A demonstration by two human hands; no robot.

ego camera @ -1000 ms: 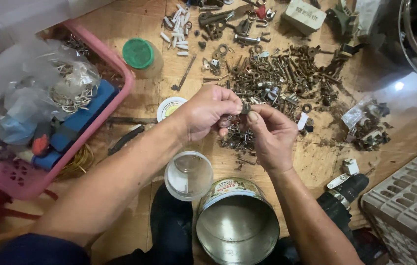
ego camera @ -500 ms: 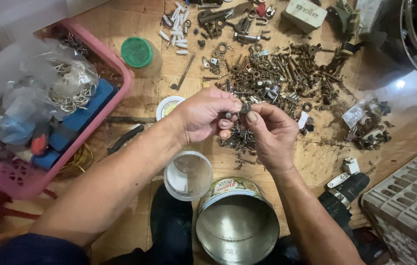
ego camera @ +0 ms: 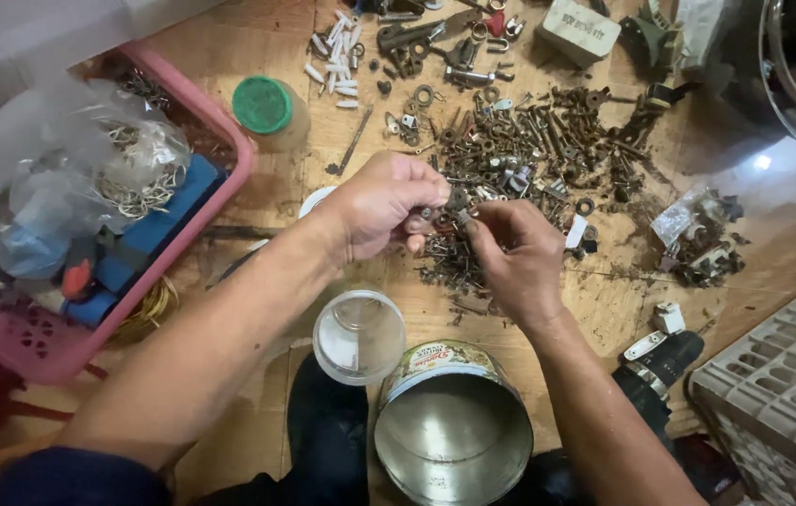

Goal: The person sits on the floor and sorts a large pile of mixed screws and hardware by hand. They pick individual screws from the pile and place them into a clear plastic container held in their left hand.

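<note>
Rusty bolt (ego camera: 459,217) pinched by hands; metal tin (ego camera: 454,440), clear jar (ego camera: 359,335) empty.

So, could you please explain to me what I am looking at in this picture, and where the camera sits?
There is no machine here: these are one person's two bare hands. The camera is worn on the person's head and looks straight down, so the arms come in from the bottom edge. The left hand and the right hand meet over a wooden floor and pinch a small metal part between their fingertips; it is too small to tell exactly what it is. Beyond them lies a pile of rusty screws and bolts. Nearer the person stand an open empty tin can and a small clear jar. To the left is a pink basket of bags and odds and ends, with a green-lidded jar beside it.
</note>
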